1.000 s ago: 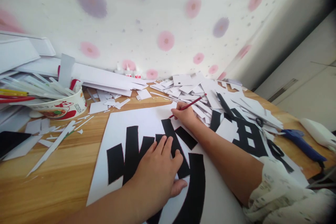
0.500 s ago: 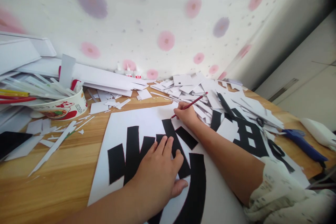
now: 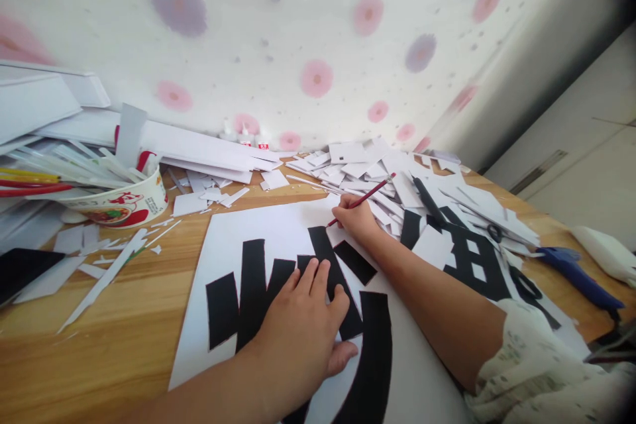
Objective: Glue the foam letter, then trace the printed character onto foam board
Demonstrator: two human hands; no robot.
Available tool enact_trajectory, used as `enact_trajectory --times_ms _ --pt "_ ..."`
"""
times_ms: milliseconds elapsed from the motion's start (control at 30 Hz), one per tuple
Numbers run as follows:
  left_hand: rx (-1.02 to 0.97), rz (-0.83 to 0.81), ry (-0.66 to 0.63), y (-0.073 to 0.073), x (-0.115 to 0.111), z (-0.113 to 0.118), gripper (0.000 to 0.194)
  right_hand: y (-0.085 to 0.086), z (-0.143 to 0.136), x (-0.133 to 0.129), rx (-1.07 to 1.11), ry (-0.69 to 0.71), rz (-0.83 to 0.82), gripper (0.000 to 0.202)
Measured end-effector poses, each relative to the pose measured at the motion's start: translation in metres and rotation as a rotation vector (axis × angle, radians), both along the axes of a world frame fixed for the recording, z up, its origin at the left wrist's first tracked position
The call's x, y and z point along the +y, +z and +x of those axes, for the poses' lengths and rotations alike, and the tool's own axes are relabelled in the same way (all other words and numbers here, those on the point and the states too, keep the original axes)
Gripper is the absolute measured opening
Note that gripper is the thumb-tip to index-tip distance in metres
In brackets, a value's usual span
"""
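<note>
L hand (image 3: 311, 321) flat over black cutouts (image 3: 328, 249), lower ctr of frame, fingers slightly apart; R hand (image 3: 356, 218) clamped on red pencil (image 3: 370, 193), tip by one's top end, on white sheet (image 3: 263, 222). Prob. tracing; next stroke needs cutout pinned.

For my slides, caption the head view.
Left hand rests on black shapes while the right hand grips a red pencil.

Toward the left edge of the tabletop (image 3: 124, 305) there stood a printed tub (image 3: 119, 209), which held pale thin sticks (image 3: 74, 162). Three small bottles (image 3: 245, 136) were standing at the back edge, before a flowered wall covering (image 3: 248, 33). A blue tool (image 3: 581, 273) (it resembled a glue gun) lay near the right edge.
</note>
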State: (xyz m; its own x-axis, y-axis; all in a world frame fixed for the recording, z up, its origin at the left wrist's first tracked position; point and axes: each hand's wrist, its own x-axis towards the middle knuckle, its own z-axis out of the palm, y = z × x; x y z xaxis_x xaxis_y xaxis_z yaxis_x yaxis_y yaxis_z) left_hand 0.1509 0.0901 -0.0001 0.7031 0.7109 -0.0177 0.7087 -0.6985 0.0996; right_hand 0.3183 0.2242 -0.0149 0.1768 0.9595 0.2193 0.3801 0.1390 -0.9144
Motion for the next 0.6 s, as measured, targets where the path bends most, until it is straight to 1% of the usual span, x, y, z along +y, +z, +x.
enact_trajectory --times_ms 267,600 --pt "0.025 -0.031 0.002 0.0035 0.0008 0.0013 0.064 -0.0022 0.0013 0.0003 0.014 0.04 -0.008 0.019" --pt "0.01 -0.027 -0.011 0.0033 0.0012 0.0004 0.064 -0.004 0.0025 -0.0001 0.035 0.072 -0.012 0.02"
